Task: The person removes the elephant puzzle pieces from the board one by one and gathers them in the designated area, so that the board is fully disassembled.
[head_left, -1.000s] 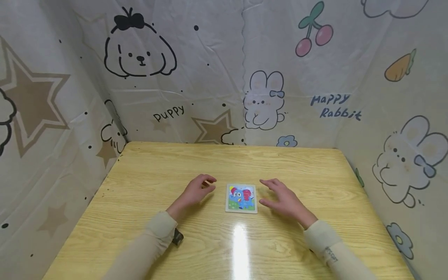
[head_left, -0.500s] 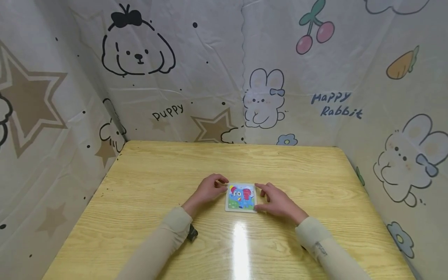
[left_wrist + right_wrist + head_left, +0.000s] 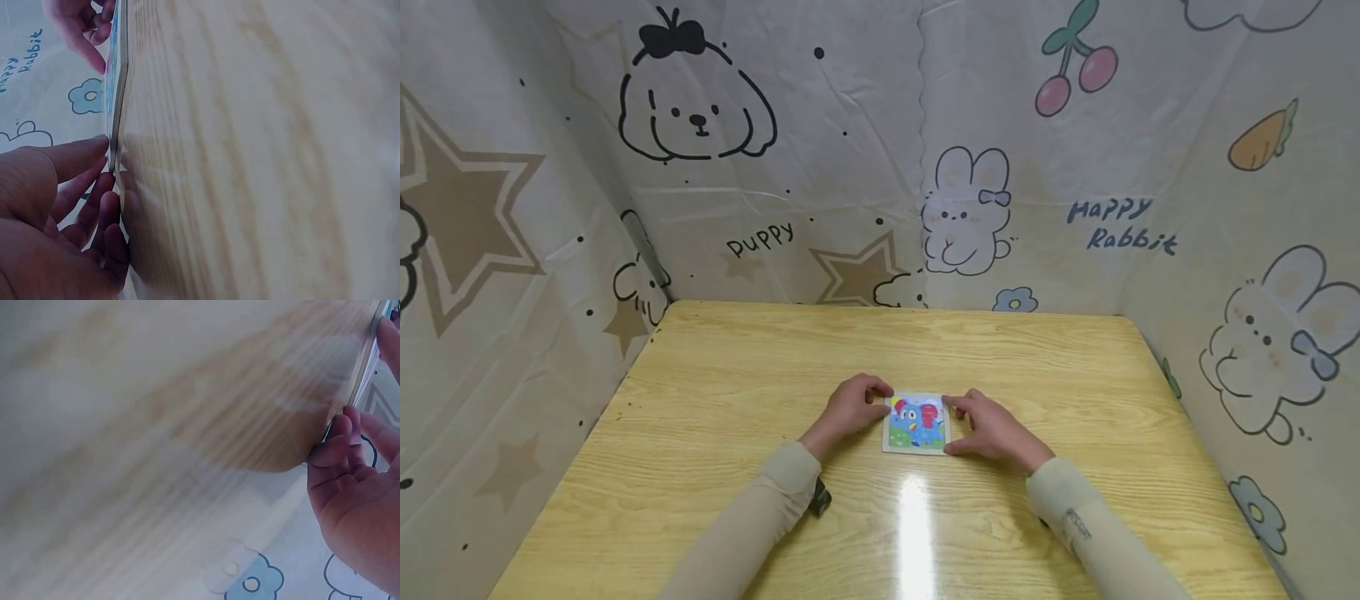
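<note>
Two-handed grip: with bent fingers and thumb of bare left hand (image 3: 850, 407) at left edge of square pale-framed panel with blue elephant (image 3: 917, 423), on yellow wood-grain table (image 3: 760, 358). Held at right edge between half-spread thumb and index of bare right hand (image 3: 995, 427).

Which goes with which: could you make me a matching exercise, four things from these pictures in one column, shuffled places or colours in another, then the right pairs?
1. left hand
2. elephant picture
3. right hand
4. table

A. yellow wood grain
B. at the edge nearest the reddish ear
C. between both hands
D. at the edge opposite that ear

Pairs: 1-D, 2-C, 3-B, 4-A
</note>
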Motion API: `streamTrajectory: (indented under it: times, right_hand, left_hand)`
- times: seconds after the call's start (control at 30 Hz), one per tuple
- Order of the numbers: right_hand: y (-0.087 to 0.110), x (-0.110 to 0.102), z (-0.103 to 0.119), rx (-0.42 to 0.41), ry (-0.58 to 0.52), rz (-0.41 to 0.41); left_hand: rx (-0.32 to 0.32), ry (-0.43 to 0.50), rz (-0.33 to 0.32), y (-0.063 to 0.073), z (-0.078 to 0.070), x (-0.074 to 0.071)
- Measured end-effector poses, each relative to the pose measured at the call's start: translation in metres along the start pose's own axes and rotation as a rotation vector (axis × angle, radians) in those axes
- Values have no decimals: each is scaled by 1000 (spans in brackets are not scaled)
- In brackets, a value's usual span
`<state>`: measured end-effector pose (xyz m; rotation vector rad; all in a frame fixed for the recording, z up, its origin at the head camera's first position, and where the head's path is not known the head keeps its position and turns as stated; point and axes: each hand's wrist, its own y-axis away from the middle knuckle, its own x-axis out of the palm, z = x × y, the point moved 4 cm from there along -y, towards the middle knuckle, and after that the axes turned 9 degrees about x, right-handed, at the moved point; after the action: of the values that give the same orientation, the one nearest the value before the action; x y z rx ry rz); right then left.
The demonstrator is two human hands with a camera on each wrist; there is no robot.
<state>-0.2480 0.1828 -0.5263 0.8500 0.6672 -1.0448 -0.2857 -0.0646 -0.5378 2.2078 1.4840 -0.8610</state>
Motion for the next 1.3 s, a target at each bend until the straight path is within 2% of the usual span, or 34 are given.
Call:
streamTrajectory:
  times: [0.3,0.7,1.17,1.3]
  right_hand:
    - [-6,-3,0,47,2,36]
    - [-6,1,0,1,54,43]
    - [-14,-1,2,51,-2,63]
    - [-14,0,0,51,-34,66]
  left_hand:
    - [14,-38,-16,-3,-2,-1]
    - [20,-44,-29,-1,-2,-4]
    - [-14,-26,-40,-7,1,-4]
    - [-46,-18,-46,-6,4,-2]
